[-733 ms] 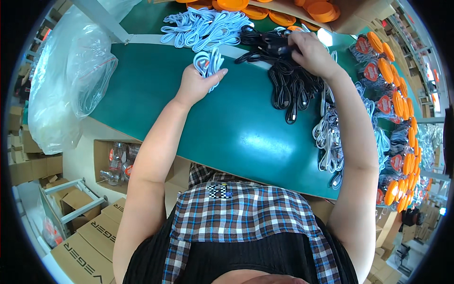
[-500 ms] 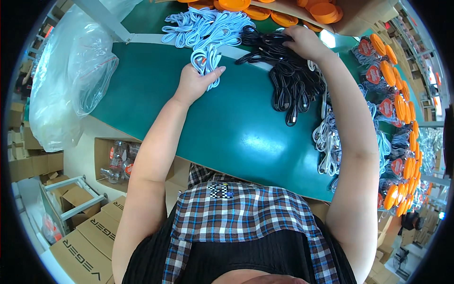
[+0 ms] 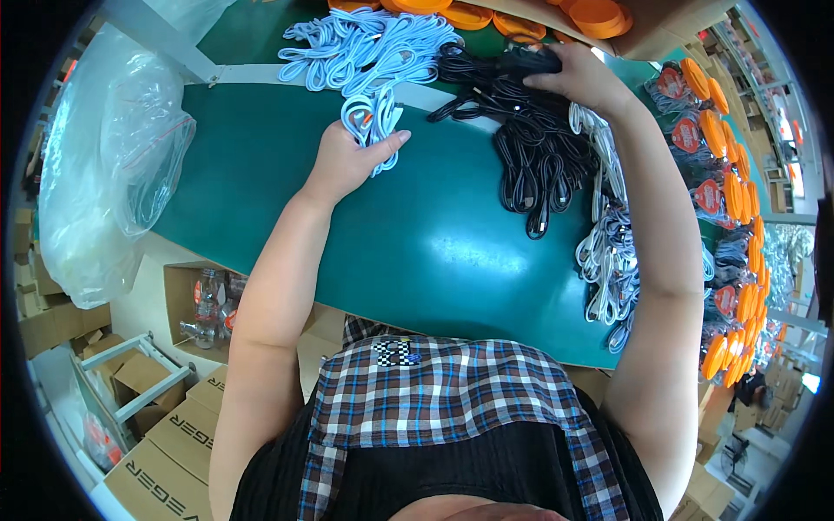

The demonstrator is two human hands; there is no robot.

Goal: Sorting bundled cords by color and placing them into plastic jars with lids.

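Note:
My left hand (image 3: 341, 163) is closed around a coiled light-blue cable (image 3: 382, 111), held over the table just in front of a heap of light-blue cables (image 3: 369, 54). At the back right, my right hand (image 3: 586, 80) reaches into a pile of black cables (image 3: 540, 161). Its thumb and fingers close on a black cable bundle (image 3: 528, 61) at the top of that pile; the bundle is partly blurred. White and grey coiled cables (image 3: 608, 260) lie beside my right forearm, which hides some of them.
The green table (image 3: 417, 269) spreads before me. Orange lids (image 3: 421, 5) and a cardboard box (image 3: 669, 26) sit along its far edge. Clear containers with orange lids (image 3: 714, 130) line the right side. A large clear plastic bag (image 3: 113, 174) hangs at the left, above cardboard boxes (image 3: 174, 434).
My right hand has shifted slightly right and down, and black cable now sits between its thumb and fingers. My left hand keeps the light-blue cable. The whole view has moved a little.

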